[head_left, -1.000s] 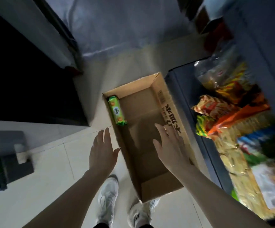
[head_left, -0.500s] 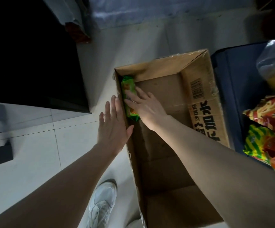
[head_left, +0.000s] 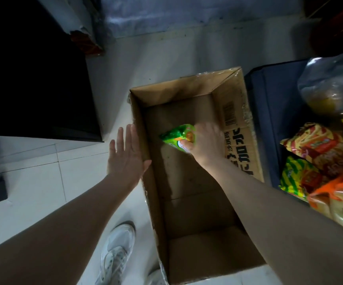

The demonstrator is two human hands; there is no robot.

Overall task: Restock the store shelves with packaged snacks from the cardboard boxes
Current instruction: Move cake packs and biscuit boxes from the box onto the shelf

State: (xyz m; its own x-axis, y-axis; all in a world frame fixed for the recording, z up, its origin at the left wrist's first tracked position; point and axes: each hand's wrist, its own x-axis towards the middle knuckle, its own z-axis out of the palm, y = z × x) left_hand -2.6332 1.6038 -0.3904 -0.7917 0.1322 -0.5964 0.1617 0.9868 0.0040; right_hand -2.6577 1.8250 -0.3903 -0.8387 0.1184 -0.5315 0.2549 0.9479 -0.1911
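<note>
An open cardboard box [head_left: 239, 128] lies on the tiled floor, with printed characters and a barcode on its right wall. Inside it, my right hand [head_left: 204, 144] grips a green snack packet [head_left: 176, 135], lifted off the box floor near the middle. The rest of the box interior shows bare cardboard. My left hand [head_left: 126, 156] is flat with straight fingers against the outside of the box's left wall, its thumb over the rim.
A dark blue shelf [head_left: 269, 99] on the right holds colourful snack bags [head_left: 314, 153] and a clear plastic bag [head_left: 335, 85]. A black cabinet [head_left: 33, 68] fills the upper left. My white shoe [head_left: 117, 251] stands left of the box on the floor.
My right hand has closed around the green packet and carried it from the box's far left corner toward the middle. My left hand stays at the box's left wall.
</note>
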